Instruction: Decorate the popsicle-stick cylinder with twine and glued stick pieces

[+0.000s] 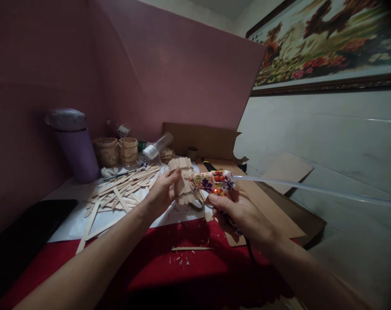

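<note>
Near the middle of the view, my left hand (164, 189) grips a small cup-like piece made of wooden sticks (182, 181), tilted on its side. My right hand (239, 211) is wrapped round a flower-patterned glue gun (214, 181) with a small red light lit. A long clear glue stick (298, 186) runs out of its back to the right. The gun's nozzle end is at the right side of the wooden piece; whether they touch cannot be made out. Behind my left hand lies a loose pile of flat wooden sticks (120, 189) on white paper (66, 219).
A purple tumbler (75, 150), two wooden cups (107, 151) (128, 150) and plastic bottles (158, 146) stand or lie at the back left. Cardboard (263, 206) lies at right. One stick (192, 248) and scraps lie on the red cloth (169, 271).
</note>
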{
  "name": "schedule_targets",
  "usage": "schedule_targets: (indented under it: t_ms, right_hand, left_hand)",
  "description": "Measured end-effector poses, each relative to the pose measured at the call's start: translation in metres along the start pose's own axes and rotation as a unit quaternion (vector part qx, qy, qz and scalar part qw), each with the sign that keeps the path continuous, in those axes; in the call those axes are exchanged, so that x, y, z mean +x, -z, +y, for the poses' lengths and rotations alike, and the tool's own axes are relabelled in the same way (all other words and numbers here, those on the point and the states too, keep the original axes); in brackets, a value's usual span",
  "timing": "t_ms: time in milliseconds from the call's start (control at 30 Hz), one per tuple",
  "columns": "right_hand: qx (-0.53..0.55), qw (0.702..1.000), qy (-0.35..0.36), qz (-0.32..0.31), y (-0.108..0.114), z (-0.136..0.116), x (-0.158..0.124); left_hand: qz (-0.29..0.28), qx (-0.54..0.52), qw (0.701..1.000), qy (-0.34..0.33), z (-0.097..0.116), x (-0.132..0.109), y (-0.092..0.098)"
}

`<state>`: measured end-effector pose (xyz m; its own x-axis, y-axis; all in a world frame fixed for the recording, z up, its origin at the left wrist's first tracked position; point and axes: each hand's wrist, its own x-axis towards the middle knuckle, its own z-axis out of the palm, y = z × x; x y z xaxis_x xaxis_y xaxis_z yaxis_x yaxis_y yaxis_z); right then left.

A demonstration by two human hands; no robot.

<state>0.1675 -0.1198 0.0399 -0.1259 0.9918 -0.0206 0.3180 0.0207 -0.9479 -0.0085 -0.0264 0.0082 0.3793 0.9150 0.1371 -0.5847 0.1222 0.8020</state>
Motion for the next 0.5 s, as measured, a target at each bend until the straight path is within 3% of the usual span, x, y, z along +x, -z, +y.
schedule_targets:
  t_ms: [233,500]
  right_hand:
    - [-0.012,1.0,0.009,-0.023,-0.0003,0.0002,0.0012]
    - [0.006,1.0,-0.003,0.004,0.0013,0.0012,0.0008]
  left_hand:
    - [-0.007,0.019,1.0,-0.003,-0.0012,0.0007,0.0012]
    - [-0.01,0.017,1.0,-0.003,-0.0012,0.0008,0.0024]
